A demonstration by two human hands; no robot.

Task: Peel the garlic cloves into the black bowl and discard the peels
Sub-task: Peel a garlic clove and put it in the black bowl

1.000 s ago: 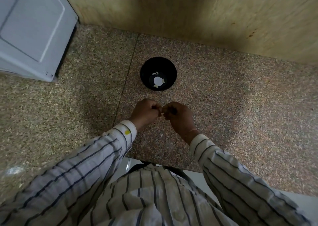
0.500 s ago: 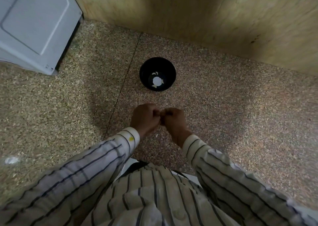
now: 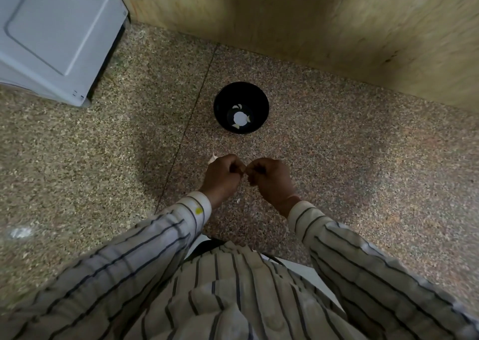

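The black bowl (image 3: 241, 98) stands on the speckled counter a little beyond my hands, with several pale peeled garlic cloves (image 3: 237, 107) on its bottom. My left hand (image 3: 223, 176) and my right hand (image 3: 270, 179) meet fingertip to fingertip in front of it, both curled and pinching a small garlic clove that my fingers almost fully hide. A pale bit of garlic or peel (image 3: 213, 158) sticks out at the far side of my left hand. A small white peel scrap (image 3: 238, 200) lies on the counter under my wrists.
A grey-white appliance (image 3: 51, 34) stands at the back left on the counter (image 3: 363, 171). A tan wall (image 3: 285, 16) runs along the back. A seam in the stone runs past the bowl's left side. A white smear (image 3: 19, 232) marks the counter at far left.
My hands stay together, working the clove, with the fingers slightly shifted. A small peel scrap now lies below my wrists, and a pale bit shows beside my left hand.
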